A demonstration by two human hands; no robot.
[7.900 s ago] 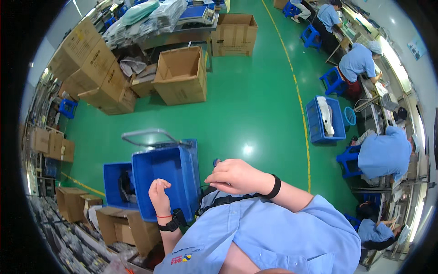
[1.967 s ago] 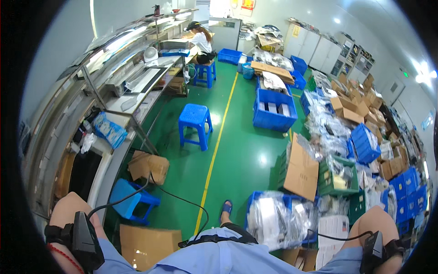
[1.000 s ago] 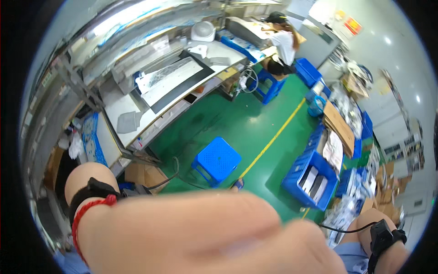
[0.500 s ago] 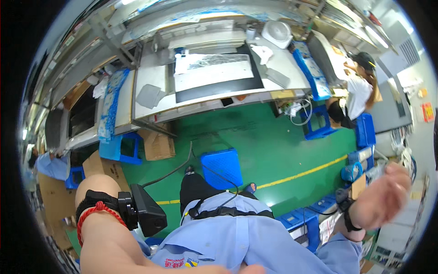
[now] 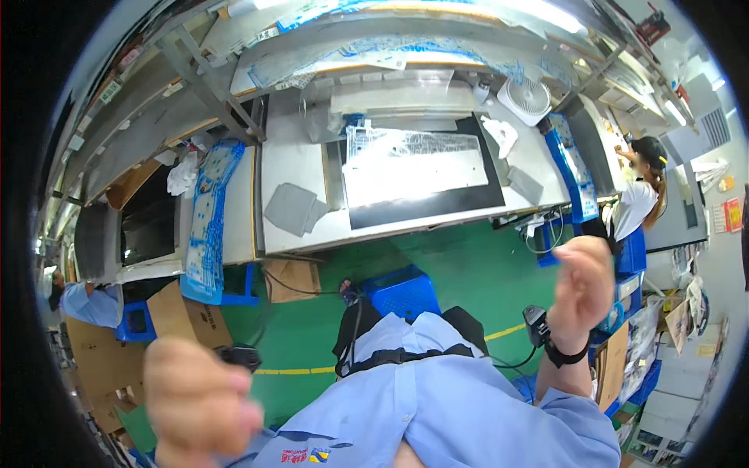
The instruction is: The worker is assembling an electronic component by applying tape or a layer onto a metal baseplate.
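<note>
Hands, two. Left hand [image 5: 203,402]: low at my left, motion-blurred, fingers seemingly bent; I cannot tell whether they are together or apart, or clamped on anything. Right hand [image 5: 583,288]: raised at my right, fingers curled toward the palm; I cannot tell whether their tips meet. A black device [image 5: 538,324] sits on a strap at the right wrist.

Blue stool [image 5: 402,292], one: on the floor between the two hands, just ahead of my knees, well apart from either hand. It stands in the way to the bench.

Workbench [image 5: 292,168], one: beyond the stool, straight ahead. On it lies a black panel [image 5: 429,206], with a white sheet [image 5: 413,168] on top, its far part showing a grid pattern; both are well beyond my hands.

About the panel: a folded grey cloth [image 5: 295,209] to its left; a second grey cloth [image 5: 525,186] to its right; a white crumpled cloth [image 5: 501,136] behind that; a white fan [image 5: 524,99] at the back.

Flanking: a long blue wrapping [image 5: 209,222] on the left, a similar blue pack [image 5: 572,168] on the right.

Below: a cardboard box [image 5: 292,281] under the bench edge.

Co-workers, two: one in a white top [image 5: 632,204], right; one in a blue shirt [image 5: 92,303], far left.
</note>
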